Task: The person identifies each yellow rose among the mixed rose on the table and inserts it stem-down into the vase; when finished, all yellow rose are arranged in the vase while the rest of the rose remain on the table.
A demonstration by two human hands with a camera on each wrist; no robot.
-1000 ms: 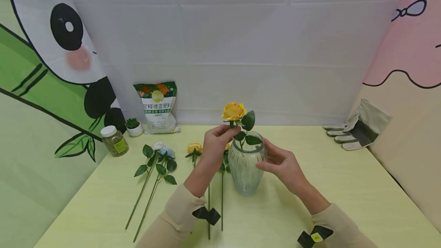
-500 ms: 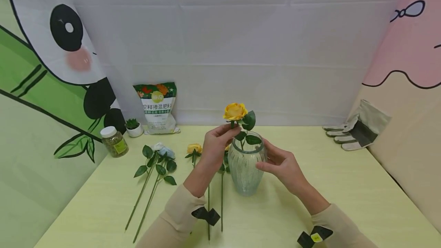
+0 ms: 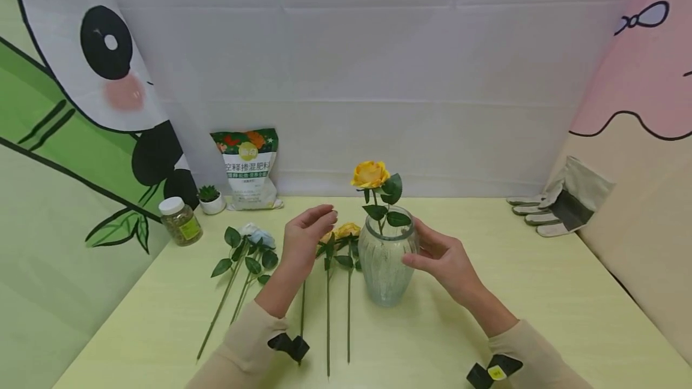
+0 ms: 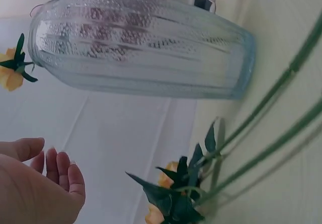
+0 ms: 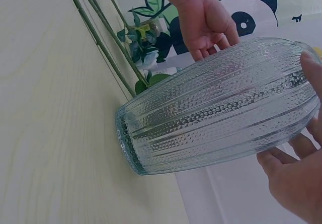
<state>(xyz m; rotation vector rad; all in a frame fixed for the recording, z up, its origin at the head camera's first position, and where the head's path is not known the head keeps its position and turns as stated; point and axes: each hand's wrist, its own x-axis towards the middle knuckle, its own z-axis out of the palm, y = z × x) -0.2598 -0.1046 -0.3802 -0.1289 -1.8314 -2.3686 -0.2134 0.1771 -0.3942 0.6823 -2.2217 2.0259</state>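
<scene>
Standing near the middle of the pale yellow-green table [image 3: 540, 293], the ribbed glass vase [image 3: 385, 269] holds one yellow rose [image 3: 370, 174] upright, its stem running down through the neck. The right hand [image 3: 440, 257] cups the vase's right shoulder, fingers curved against the glass. The left hand [image 3: 303, 239] hovers just left of the vase with fingers loosely bent, gripping nothing and apart from both glass and flower. Beneath that hand, loose roses [image 3: 337, 239] lie flat with long stems pointing toward the table's front edge; a pale blue-white flower [image 3: 256, 236] lies further left.

Along the back edge stand a bag of fertiliser [image 3: 247, 168] printed with Chinese characters, too small to read fully, a tiny potted succulent [image 3: 209, 199] and a white-capped jar [image 3: 180, 221] with a yellow label. Grey work gloves [image 3: 557, 206] rest at the right edge. A creased white sheet [image 3: 378, 77] hangs behind; a panda-and-bamboo panel [image 3: 81, 107] closes the left side, a pink cartoon panel [image 3: 638, 77] the right.
</scene>
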